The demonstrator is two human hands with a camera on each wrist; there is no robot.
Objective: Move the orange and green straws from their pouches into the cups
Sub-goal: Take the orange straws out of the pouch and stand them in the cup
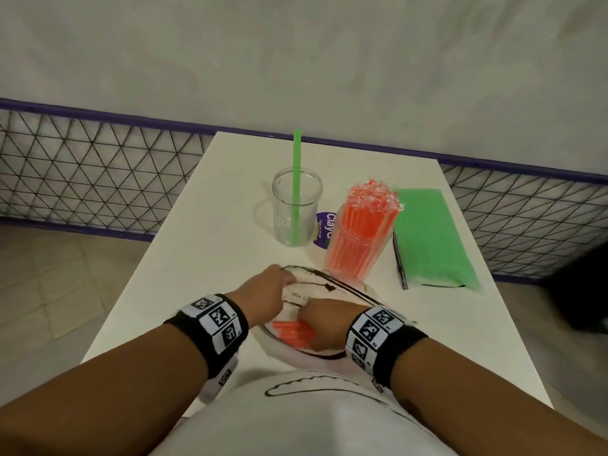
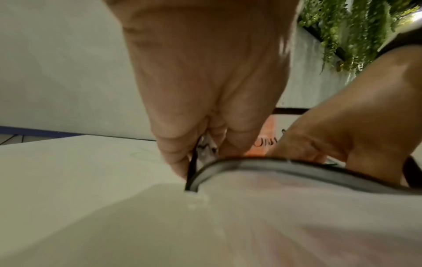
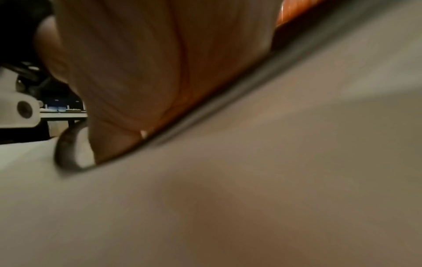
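A white table fills the middle of the head picture. Near its bottom edge lies a see-through pouch with a black zipper rim, and it has small black writing and a tiny heart on it. A few orange straws lie flat inside it, at the lower middle of the picture. They are short, bright orange tubes packed side by side.

The left hand is at the left end of the pouch opening. In the left wrist picture its fingers pinch the black rim of the pouch and hold it up. The right hand is inside the pouch, just right of the orange straws. Its fingers are curled down toward the straws, but I cannot tell if they are holding any. In the right wrist picture the hand is blurry and very close, with the rim running past it and a bit of orange at the top.

Just above the pouch stands a clear cup full of orange straws, standing up in a thick bunch with shiny tips. To the left of it stands another clear cup with one green straw in it, tall and thin and sticking far out of the top. At the right of the frame lies a flat pouch of green straws, which looks like one solid green block. A purple sticker shows between the two cups.
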